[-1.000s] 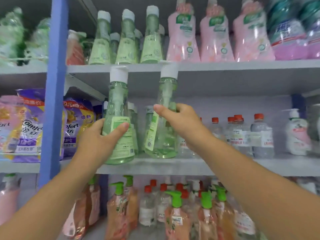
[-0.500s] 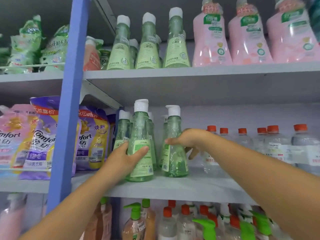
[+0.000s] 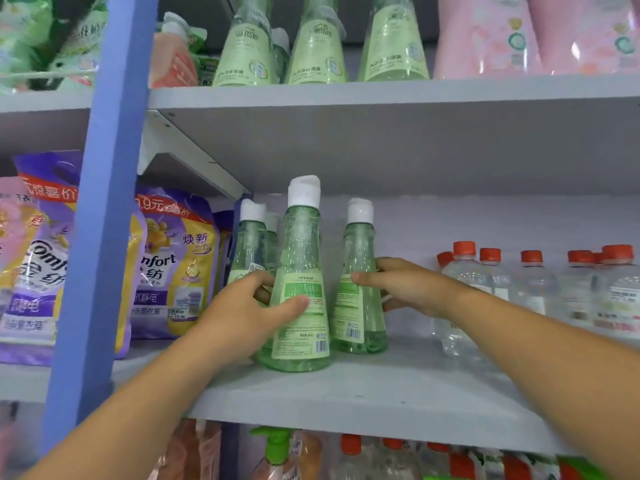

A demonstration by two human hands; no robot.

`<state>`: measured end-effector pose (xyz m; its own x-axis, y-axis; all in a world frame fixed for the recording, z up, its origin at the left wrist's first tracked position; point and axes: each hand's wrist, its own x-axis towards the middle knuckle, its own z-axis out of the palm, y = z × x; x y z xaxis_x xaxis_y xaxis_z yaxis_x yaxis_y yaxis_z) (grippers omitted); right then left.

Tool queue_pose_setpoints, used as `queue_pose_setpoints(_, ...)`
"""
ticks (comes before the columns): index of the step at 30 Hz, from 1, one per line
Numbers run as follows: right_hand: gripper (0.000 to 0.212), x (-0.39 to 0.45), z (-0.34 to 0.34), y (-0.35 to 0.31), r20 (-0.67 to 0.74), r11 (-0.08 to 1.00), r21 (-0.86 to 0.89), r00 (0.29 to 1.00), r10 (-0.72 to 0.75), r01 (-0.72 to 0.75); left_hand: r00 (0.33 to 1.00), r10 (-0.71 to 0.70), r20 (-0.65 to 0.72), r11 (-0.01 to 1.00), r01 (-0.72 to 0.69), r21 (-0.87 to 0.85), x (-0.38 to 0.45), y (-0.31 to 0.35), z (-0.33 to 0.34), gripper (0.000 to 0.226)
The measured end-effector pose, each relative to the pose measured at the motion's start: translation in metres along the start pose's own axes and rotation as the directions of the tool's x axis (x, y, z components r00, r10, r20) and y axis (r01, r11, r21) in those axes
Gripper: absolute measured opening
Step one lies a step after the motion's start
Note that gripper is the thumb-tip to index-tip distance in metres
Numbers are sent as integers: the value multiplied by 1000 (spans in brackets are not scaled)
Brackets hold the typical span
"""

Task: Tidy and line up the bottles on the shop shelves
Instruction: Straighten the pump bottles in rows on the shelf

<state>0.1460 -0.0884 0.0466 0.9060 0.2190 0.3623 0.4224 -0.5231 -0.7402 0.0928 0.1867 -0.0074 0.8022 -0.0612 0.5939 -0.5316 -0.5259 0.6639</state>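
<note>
Green and upright on the middle shelf [image 3: 346,393], the front bottle [image 3: 299,306] is gripped by the left hand [image 3: 242,313] and the rear bottle [image 3: 358,292], just beside it and further in, by the right hand [image 3: 405,289], backs outward.

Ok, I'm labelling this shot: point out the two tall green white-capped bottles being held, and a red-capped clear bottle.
Left-held green bottle [image 3: 300,258], head view, upper body.
Right-held green bottle [image 3: 358,317], head view, label.
Red-capped clear bottle [image 3: 464,248], head view, cap.
</note>
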Motion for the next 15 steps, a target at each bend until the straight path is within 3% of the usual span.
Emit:
queue_pose_setpoints(2, 24, 0, 3, 0, -9, 1000, 1, 1000, 1, -1, 998, 17, -65, 1000, -18, -22, 1, -1, 3, 42)
queue_pose_setpoints(6, 27, 3, 13, -1, -77, 999, 39, 997, 2, 1, 996, 86, -22, 996, -86, 4, 0, 1, 11, 79)
queue_pose_setpoints(9, 23, 2, 14, -2, -95, 996, 90, 995, 20, -12, 997, 17, 80, 999, -20, 43, -1, 4, 15, 70)
queue_pose_setpoints(11, 28, -1, 14, -2, -115, 995, 96, 993, 18, -7, 998, -33, 61, 998, 30, 53, -2, 2, 10, 70)
queue_pose_setpoints(15, 54, -6, 22, -5, -251, 1000, 2, 968, 16, -16, 989, -131, -67, 983, 138, 120, -16, 1, -12, 115)
